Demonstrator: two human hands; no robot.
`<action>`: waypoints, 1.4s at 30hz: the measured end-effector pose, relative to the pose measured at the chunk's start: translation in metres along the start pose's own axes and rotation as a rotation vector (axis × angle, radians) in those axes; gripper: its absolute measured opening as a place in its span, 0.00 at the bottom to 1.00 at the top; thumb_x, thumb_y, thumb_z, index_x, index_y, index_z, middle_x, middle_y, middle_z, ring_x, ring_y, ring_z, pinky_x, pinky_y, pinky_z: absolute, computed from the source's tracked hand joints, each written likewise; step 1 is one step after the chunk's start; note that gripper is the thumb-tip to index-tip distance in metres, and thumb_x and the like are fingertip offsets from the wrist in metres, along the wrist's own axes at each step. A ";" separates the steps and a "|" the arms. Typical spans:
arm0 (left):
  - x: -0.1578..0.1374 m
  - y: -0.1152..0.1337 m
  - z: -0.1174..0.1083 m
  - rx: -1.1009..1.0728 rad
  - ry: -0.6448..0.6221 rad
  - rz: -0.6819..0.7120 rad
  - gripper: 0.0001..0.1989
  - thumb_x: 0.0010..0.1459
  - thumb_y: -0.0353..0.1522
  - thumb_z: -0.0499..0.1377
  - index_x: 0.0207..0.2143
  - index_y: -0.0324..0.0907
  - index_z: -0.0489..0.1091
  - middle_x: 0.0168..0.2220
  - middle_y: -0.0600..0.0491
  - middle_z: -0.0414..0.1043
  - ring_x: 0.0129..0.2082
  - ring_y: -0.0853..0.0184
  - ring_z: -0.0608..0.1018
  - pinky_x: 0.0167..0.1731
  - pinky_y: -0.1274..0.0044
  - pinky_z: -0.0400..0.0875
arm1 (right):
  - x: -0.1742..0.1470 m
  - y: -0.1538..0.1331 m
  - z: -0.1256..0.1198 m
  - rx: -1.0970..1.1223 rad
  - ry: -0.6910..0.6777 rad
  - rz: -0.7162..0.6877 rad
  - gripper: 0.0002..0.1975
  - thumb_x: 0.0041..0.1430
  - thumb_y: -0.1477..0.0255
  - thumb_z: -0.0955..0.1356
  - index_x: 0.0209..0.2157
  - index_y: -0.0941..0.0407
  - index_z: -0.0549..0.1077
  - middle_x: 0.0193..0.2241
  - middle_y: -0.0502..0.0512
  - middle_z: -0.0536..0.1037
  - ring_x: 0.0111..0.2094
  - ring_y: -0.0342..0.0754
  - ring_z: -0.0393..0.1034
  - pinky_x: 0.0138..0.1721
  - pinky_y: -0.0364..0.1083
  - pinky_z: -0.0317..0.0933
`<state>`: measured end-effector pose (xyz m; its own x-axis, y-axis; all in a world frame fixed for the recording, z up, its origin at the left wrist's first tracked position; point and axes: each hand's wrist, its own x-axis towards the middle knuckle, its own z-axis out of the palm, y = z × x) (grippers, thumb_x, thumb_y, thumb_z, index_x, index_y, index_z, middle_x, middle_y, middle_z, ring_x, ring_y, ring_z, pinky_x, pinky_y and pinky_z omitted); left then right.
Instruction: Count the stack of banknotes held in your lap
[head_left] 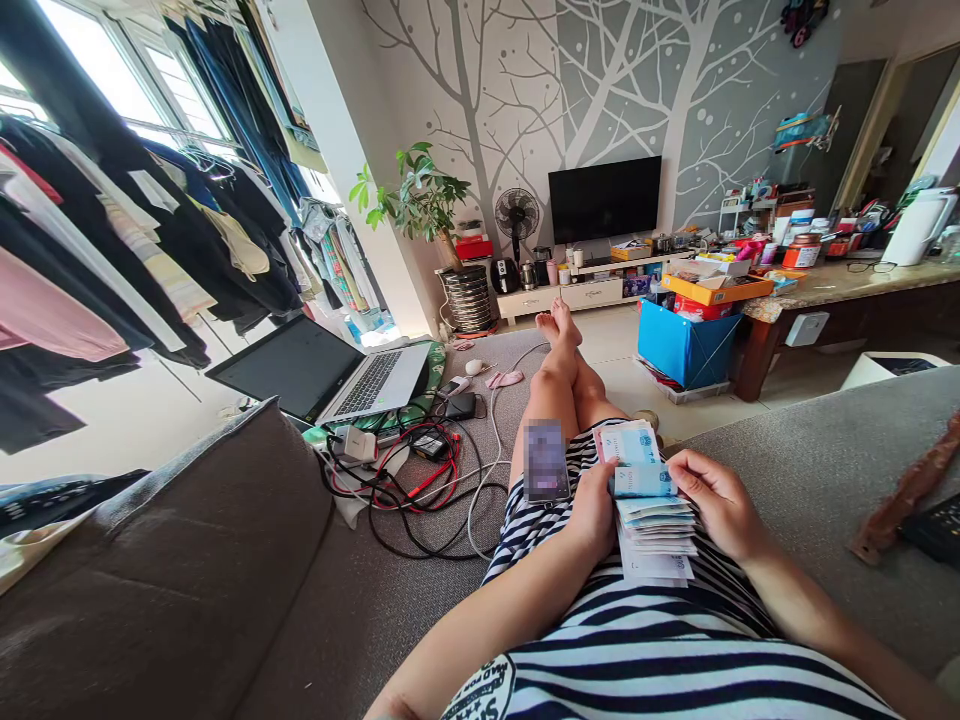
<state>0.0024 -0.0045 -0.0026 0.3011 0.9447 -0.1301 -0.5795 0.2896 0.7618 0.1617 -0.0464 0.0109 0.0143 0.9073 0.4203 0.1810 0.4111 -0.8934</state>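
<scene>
Both my hands are over my lap, on a striped garment. My left hand point(595, 505) is closed on the left side of a banknote point(643, 481), blue and white. At the note's right edge, my right hand point(716, 500) pinches with thumb and forefinger. More banknotes point(628, 442) lie flat just beyond it. On my side of it, a fanned pile of banknotes point(656, 535) rests on the garment, overlapping in steps. A phone point(546, 460) with a blurred-out screen lies on my thigh, left of my left hand. My fingers partly hide the note's edges.
Left of my legs, tangled cables point(420, 490) and an open laptop point(375, 385) lie on the grey sofa point(405, 620). A sofa cushion point(187, 580) rises at the left. Beyond the sofa, a blue storage box point(686, 345) stands beside a cluttered table point(817, 290).
</scene>
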 end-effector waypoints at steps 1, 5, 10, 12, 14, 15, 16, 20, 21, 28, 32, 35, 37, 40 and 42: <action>0.000 0.000 0.000 0.000 0.003 -0.005 0.15 0.43 0.40 0.68 0.30 0.39 0.77 0.29 0.48 0.79 0.40 0.52 0.80 0.44 0.66 0.72 | 0.000 0.000 0.000 0.001 -0.001 -0.001 0.21 0.65 0.53 0.66 0.27 0.54 0.71 0.22 0.48 0.64 0.25 0.46 0.57 0.27 0.44 0.54; 0.001 -0.001 0.000 -0.014 0.011 -0.015 0.16 0.42 0.41 0.69 0.30 0.39 0.77 0.29 0.47 0.79 0.38 0.53 0.81 0.43 0.66 0.73 | -0.001 -0.002 -0.002 0.024 -0.024 -0.006 0.22 0.65 0.52 0.66 0.26 0.54 0.72 0.21 0.49 0.66 0.25 0.46 0.58 0.27 0.45 0.54; 0.002 -0.003 0.002 -0.038 0.025 -0.006 0.17 0.40 0.40 0.69 0.31 0.38 0.77 0.29 0.47 0.79 0.37 0.53 0.80 0.41 0.66 0.73 | 0.000 -0.004 -0.001 0.059 -0.081 0.005 0.28 0.66 0.49 0.63 0.23 0.55 0.72 0.22 0.53 0.72 0.24 0.46 0.61 0.28 0.46 0.58; 0.000 -0.001 0.004 -0.030 0.006 0.004 0.16 0.40 0.40 0.69 0.30 0.38 0.78 0.29 0.47 0.79 0.36 0.53 0.80 0.41 0.66 0.72 | 0.003 -0.001 -0.001 0.013 -0.016 0.062 0.27 0.62 0.47 0.66 0.20 0.54 0.69 0.19 0.50 0.69 0.22 0.45 0.60 0.26 0.45 0.57; -0.002 0.001 0.005 -0.020 -0.016 0.012 0.15 0.40 0.39 0.69 0.30 0.38 0.78 0.28 0.48 0.79 0.34 0.55 0.80 0.40 0.67 0.72 | 0.006 0.003 -0.001 -0.029 0.049 0.126 0.28 0.57 0.45 0.69 0.20 0.54 0.67 0.17 0.48 0.67 0.21 0.44 0.59 0.24 0.44 0.55; -0.003 0.002 0.006 -0.014 -0.022 0.013 0.15 0.39 0.38 0.70 0.30 0.39 0.78 0.27 0.49 0.78 0.33 0.56 0.79 0.40 0.68 0.72 | 0.008 0.006 -0.001 -0.041 0.070 0.154 0.28 0.56 0.44 0.69 0.20 0.54 0.67 0.17 0.47 0.67 0.21 0.44 0.59 0.24 0.43 0.55; -0.004 0.003 0.006 -0.008 -0.024 0.012 0.14 0.39 0.37 0.70 0.30 0.39 0.78 0.27 0.49 0.78 0.31 0.58 0.79 0.39 0.69 0.71 | 0.009 0.008 -0.001 -0.049 0.083 0.174 0.28 0.55 0.43 0.69 0.21 0.54 0.67 0.18 0.47 0.67 0.21 0.44 0.59 0.23 0.43 0.54; -0.007 0.004 0.007 0.014 -0.010 0.014 0.13 0.38 0.35 0.69 0.29 0.39 0.78 0.24 0.52 0.76 0.25 0.64 0.75 0.34 0.72 0.69 | 0.011 0.013 -0.001 -0.076 0.101 0.178 0.29 0.55 0.42 0.68 0.22 0.54 0.67 0.18 0.48 0.67 0.22 0.45 0.61 0.24 0.43 0.55; -0.007 0.004 0.008 0.019 -0.008 0.016 0.13 0.37 0.34 0.69 0.28 0.38 0.78 0.24 0.52 0.76 0.25 0.64 0.74 0.33 0.72 0.69 | 0.011 0.014 -0.001 -0.083 0.103 0.170 0.29 0.55 0.42 0.68 0.22 0.54 0.67 0.18 0.48 0.67 0.22 0.45 0.61 0.24 0.44 0.55; -0.002 0.002 0.007 -0.026 0.029 -0.001 0.16 0.38 0.39 0.69 0.28 0.38 0.76 0.22 0.52 0.74 0.25 0.63 0.74 0.33 0.72 0.68 | 0.008 0.009 0.000 -0.073 0.101 0.117 0.26 0.58 0.45 0.67 0.23 0.53 0.67 0.19 0.48 0.67 0.22 0.45 0.60 0.24 0.44 0.54; 0.000 0.002 0.007 -0.040 0.033 -0.004 0.17 0.39 0.41 0.69 0.27 0.38 0.75 0.22 0.51 0.74 0.30 0.58 0.77 0.36 0.70 0.69 | 0.005 0.003 0.000 -0.015 0.080 0.073 0.24 0.60 0.49 0.68 0.22 0.54 0.66 0.19 0.47 0.64 0.22 0.45 0.57 0.24 0.43 0.53; 0.000 0.003 0.008 -0.025 0.016 0.006 0.13 0.41 0.40 0.68 0.25 0.39 0.73 0.21 0.53 0.73 0.26 0.62 0.74 0.35 0.71 0.68 | 0.003 0.002 0.000 0.010 0.062 0.053 0.23 0.61 0.51 0.68 0.23 0.54 0.68 0.20 0.46 0.63 0.23 0.44 0.56 0.25 0.43 0.52; -0.001 0.004 0.008 -0.012 0.016 0.014 0.12 0.42 0.39 0.67 0.24 0.40 0.73 0.20 0.53 0.73 0.25 0.63 0.72 0.34 0.72 0.68 | 0.003 0.003 0.000 0.021 0.050 0.054 0.23 0.62 0.51 0.68 0.24 0.54 0.68 0.20 0.46 0.62 0.23 0.44 0.55 0.25 0.43 0.52; -0.001 0.005 0.009 0.001 0.019 0.010 0.11 0.41 0.39 0.66 0.24 0.40 0.73 0.21 0.52 0.74 0.27 0.61 0.74 0.35 0.71 0.68 | 0.002 0.005 0.000 0.027 0.041 0.066 0.21 0.63 0.52 0.68 0.25 0.55 0.70 0.20 0.46 0.62 0.23 0.44 0.55 0.25 0.43 0.51; -0.001 0.005 0.010 0.013 0.007 0.010 0.11 0.41 0.38 0.66 0.25 0.40 0.74 0.23 0.50 0.75 0.31 0.58 0.76 0.37 0.70 0.69 | 0.002 0.005 0.000 0.030 0.042 0.066 0.20 0.63 0.53 0.68 0.28 0.55 0.72 0.21 0.46 0.64 0.24 0.44 0.57 0.25 0.43 0.52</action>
<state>0.0062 -0.0057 0.0078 0.2899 0.9485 -0.1273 -0.5724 0.2785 0.7712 0.1626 -0.0423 0.0074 0.0669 0.9280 0.3665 0.1487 0.3539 -0.9234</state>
